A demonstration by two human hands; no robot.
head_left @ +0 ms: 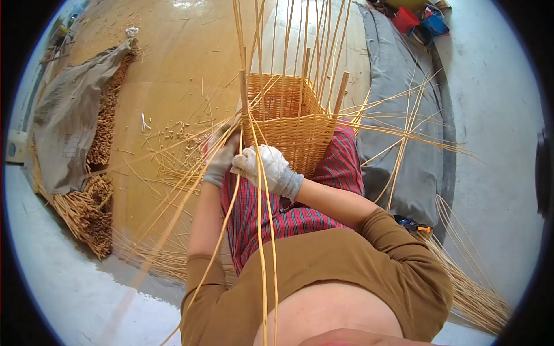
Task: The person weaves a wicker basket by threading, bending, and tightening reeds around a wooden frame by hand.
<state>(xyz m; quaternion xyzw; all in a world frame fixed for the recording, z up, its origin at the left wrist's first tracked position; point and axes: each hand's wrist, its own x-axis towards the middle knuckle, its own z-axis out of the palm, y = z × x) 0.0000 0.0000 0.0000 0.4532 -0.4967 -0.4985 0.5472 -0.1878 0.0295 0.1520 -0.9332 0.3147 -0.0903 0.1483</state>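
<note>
A square wicker basket point(294, 135) with upright stakes sits on my lap, over a red checked cloth point(311, 216). Both hands are gloved and close together at the basket's near left corner. My left hand point(222, 153) is closed round the corner, where a thick stake point(244, 95) rises; its fingertips are partly hidden. Beside it, my right hand point(265, 167) has its fingers curled in a pinch on a cane strand point(231, 202). Two more long strands point(264, 248) run from the corner down past my right hand towards my body.
Bundled canes point(92, 207) lie at the left under a grey cloth point(75, 115). Loose strands stick out both sides of the basket. A grey mat point(398, 167), a red container point(405, 20) and a blue one point(434, 24) are at the right; more canes point(467, 288) lie lower right.
</note>
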